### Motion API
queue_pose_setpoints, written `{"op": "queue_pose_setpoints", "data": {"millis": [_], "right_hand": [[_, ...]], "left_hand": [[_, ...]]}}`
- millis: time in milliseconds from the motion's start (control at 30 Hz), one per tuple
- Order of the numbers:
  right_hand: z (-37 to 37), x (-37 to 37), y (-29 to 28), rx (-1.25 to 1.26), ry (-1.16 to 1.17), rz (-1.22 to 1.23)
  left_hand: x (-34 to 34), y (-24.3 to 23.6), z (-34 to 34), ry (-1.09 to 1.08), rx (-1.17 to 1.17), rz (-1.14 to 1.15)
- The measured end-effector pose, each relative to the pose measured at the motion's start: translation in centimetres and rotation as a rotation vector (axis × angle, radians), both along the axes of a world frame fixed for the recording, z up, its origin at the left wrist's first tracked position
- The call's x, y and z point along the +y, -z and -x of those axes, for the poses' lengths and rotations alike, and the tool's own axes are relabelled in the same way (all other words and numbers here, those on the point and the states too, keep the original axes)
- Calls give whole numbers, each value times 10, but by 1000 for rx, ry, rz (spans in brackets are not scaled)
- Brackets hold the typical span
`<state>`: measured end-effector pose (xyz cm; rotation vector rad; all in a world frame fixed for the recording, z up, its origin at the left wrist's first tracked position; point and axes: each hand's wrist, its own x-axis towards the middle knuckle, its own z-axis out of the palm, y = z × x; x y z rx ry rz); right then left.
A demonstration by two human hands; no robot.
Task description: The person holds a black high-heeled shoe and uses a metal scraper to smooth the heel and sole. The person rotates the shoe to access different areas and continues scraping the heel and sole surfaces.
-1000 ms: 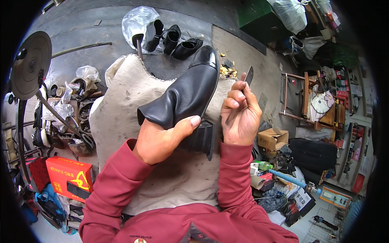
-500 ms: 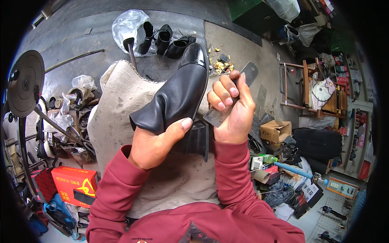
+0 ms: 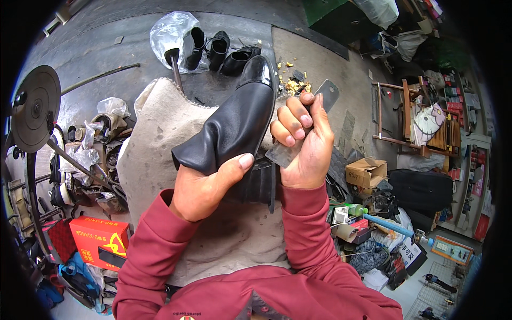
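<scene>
A black leather boot lies on its side over my lap, its shiny toe pointing away from me. My left hand grips it near the heel, thumb on top and the other fingers hidden beneath. In my right hand is a flat grey metal blade with a hole near its upper end. The fingers curl round its middle, and its lower end comes close to the boot's sole edge. A stained beige cloth covers my lap under the boot.
Several black shoes stand ahead by a clear plastic bag draped on a post. Yellowish scraps litter the floor. Left are a round metal wheel and a red box; right, a cardboard box and a wooden chair.
Both hands keep their grips, and boot and blade stay nearly in place. The surroundings have shifted very slightly to the right in the picture.
</scene>
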<state>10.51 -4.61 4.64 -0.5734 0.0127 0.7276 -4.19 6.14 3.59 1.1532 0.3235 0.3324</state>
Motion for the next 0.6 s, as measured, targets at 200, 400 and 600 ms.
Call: {"op": "queue_pose_setpoints", "data": {"millis": [200,400,600], "right_hand": [[1,2,0,-6,7,9],[4,5,1,-48,50,44],[-8,17,4,-114,134,55]], "left_hand": [[1,1,0,4,-17,14],[-1,2,-2,-34,-30,34],[14,2,-16,-91,-18,-111]]}}
